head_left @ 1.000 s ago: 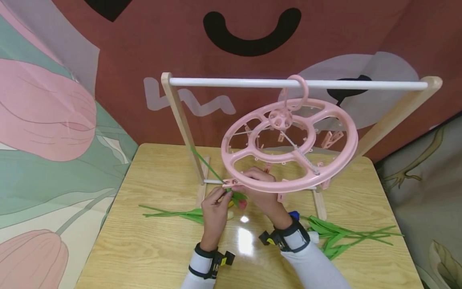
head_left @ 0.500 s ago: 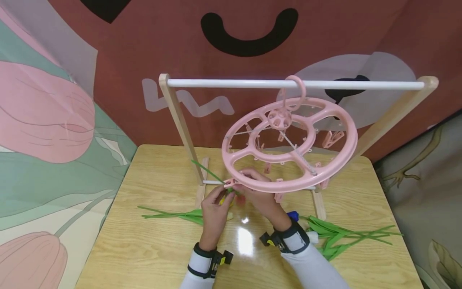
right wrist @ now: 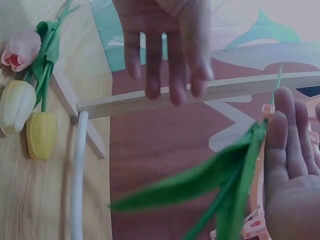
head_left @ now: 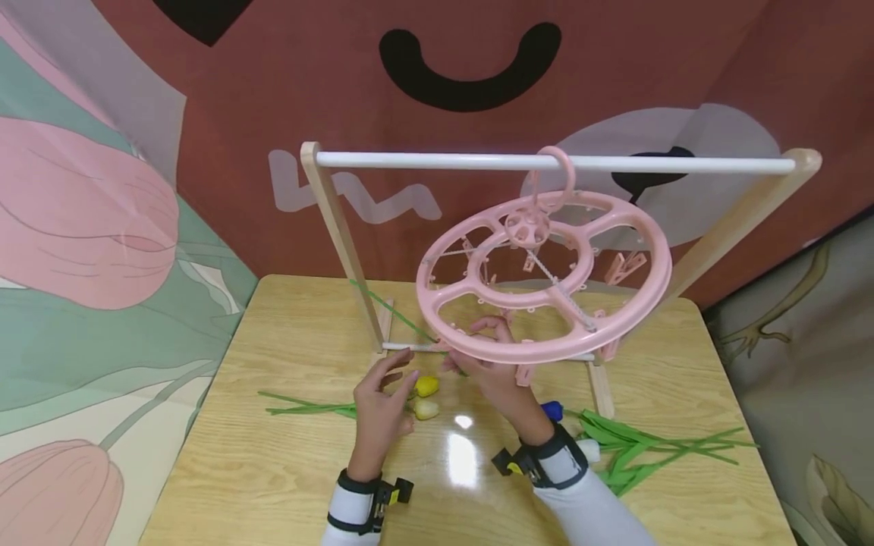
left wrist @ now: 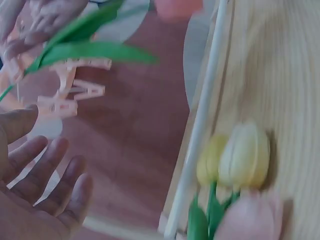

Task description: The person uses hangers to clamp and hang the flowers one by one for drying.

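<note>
We're holding our left hand (head_left: 378, 409) spread, the tulip stem (head_left: 396, 312) slanting away leftward by our nearer right hand (head_left: 500, 383), pinch unclear tbh.

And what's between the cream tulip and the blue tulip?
In the head view, bare, glossy tabletop, then the right wrist, close by the blue tulip.

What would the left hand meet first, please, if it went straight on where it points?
Probably a green leaf, ahead of the left hand in the right wrist view, though depth is unclear.
</note>
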The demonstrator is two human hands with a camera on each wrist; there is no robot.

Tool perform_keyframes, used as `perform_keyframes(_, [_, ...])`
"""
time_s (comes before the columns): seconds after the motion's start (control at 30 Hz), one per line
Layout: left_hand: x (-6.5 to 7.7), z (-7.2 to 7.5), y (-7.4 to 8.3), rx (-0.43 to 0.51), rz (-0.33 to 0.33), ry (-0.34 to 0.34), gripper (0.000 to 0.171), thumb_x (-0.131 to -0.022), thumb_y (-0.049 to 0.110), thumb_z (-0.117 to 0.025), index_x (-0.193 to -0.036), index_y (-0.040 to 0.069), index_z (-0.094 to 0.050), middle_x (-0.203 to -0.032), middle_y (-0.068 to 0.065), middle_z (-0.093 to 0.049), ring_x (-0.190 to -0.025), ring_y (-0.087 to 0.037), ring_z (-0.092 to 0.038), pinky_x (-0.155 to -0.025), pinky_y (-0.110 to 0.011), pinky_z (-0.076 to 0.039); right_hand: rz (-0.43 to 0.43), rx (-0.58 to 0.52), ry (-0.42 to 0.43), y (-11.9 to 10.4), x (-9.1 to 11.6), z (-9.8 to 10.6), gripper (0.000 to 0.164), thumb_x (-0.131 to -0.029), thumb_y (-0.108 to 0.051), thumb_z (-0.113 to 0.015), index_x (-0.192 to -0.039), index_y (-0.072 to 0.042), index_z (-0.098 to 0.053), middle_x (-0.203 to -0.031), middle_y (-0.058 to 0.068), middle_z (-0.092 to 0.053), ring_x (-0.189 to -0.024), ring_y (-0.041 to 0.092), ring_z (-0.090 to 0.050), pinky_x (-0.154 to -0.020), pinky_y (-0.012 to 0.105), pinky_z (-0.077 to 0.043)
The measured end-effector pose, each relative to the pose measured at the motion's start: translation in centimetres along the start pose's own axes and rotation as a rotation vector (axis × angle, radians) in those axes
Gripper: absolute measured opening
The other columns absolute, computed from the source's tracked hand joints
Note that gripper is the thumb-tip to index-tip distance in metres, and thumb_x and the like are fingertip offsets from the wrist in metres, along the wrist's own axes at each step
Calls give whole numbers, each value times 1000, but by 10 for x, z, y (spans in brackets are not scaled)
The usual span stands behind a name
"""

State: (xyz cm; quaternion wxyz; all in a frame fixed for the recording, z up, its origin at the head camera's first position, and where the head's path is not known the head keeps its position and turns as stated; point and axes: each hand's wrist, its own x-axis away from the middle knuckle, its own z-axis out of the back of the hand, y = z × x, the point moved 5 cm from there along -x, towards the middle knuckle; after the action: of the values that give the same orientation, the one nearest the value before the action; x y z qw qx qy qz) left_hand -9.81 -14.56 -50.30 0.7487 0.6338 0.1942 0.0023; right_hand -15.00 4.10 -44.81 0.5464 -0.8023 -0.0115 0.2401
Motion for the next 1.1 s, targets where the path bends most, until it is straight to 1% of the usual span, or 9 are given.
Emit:
perform_keyframes(0.07, [1,10,-5,-22,30,20,35,-88,-2,-77,-123,3,-72,-121,-17,-74,-113,-37,-68,-90,-38,-62,-5,-41,4,-1,2,0,35,-96,0,-69,-106,-9,-37,-96,0,-79,-81,15,-78,-74,29,-65])
perform_keyframes(0.17, [3,25,-3,-54,65,43,34,-89,-5,-75,-123,0,-71,-120,-21,-73,-112,-42,-67,-87,-24,-60,16,-97,-27,-2,5,-1,32,-98,-1,-67,-97,-9,-36,-98,0,-77,-91,18,-78,-82,32,-65])
perform_keyframes(0.3, [7,45,-8,-140,55,54,32,-91,-3,-75,-122,-2,-71,-118,-21,-74,-111,-40,-68,-85,-18,-58,62,-143,-107,-4,8,-2,16,-99,5,-63,-104,-8,-55,-107,2,-76,-103,18,-76,-91,37,-63])
perform_keyframes(0.4, [9,60,-24,-180,72,26,30,-93,2,-75,-123,2,-72,-121,-16,-74,-113,-35,-68,-85,-18,-58,48,-76,-126,-4,13,0,18,-100,6,-60,-115,-3,-64,-114,0,-77,-106,15,-75,-96,34,-61])
perform_keyframes(0.53, [10,78,-38,-166,155,-30,30,-95,4,-73,-125,2,-71,-126,-15,-71,-118,-34,-64,-87,-18,-58,-31,106,-86,-4,25,4,22,-100,4,-61,-116,19,-58,-109,-2,-78,-103,10,-74,-92,26,-61])
perform_keyframes(0.6, [11,85,-42,-190,182,-56,32,-96,5,-72,-128,2,-69,-129,-15,-69,-120,-35,-63,-89,-23,-60,-58,157,-82,-5,31,4,25,-99,5,-61,-117,21,-55,-108,5,-78,-100,8,-73,-85,24,-62])
perform_keyframes(0.77, [13,99,-52,-340,198,-150,37,-98,5,-70,-134,0,-64,-137,-19,-64,-125,-40,-60,-97,-51,-59,-82,205,-155,-2,38,-3,25,-98,9,-58,-123,16,-58,-115,28,-70,-107,12,-72,-93,26,-60])
perform_keyframes(0.9, [15,106,-60,-419,194,-218,39,-98,1,-67,-136,-2,-62,-141,-24,-60,-128,-45,-58,-99,-62,-54,-102,306,-219,3,40,-9,29,-100,5,-59,-129,7,-62,-126,25,-68,-118,20,-69,-104,31,-56])
perform_keyframes(1.1, [17,110,-68,-654,66,-290,45,-90,-13,-65,-134,-6,-62,-143,-26,-58,-134,-49,-52,-109,-65,-46,-117,475,-328,11,41,-19,39,-102,-4,-62,-141,-3,-59,-140,15,-65,-123,29,-67,-102,39,-57])
